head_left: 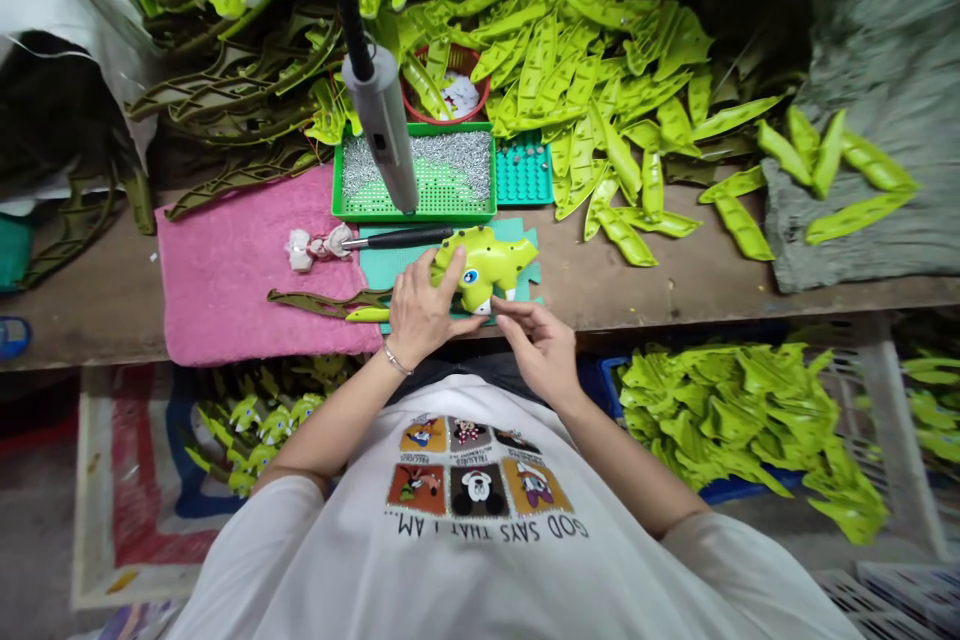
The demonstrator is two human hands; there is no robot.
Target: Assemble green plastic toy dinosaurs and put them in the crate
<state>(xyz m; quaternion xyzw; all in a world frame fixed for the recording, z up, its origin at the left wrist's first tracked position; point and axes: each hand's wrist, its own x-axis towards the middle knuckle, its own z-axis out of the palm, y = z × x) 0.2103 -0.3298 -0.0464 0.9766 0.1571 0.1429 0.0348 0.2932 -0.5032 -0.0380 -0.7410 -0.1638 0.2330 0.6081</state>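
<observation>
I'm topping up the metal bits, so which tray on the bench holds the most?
The long green tray beneath the grey hanging tool; silvery bits pile up along its far side, while the smaller teal tray beside it shows only a few.

Lime toy part [487, 265] held by left hand [424, 310] at its eye end, over teal mat [442, 265]. Right hand [541, 352] fingertips placed at its lower edge. Black-handled tool [405, 238] laid across mat and pink cloth [225, 270]. Green tray [414, 217] partly filled with silvery bits [457, 155]; gray cylindrical tool [381, 130] suspended over it. Lime shells [570, 70] heaped behind.
</observation>
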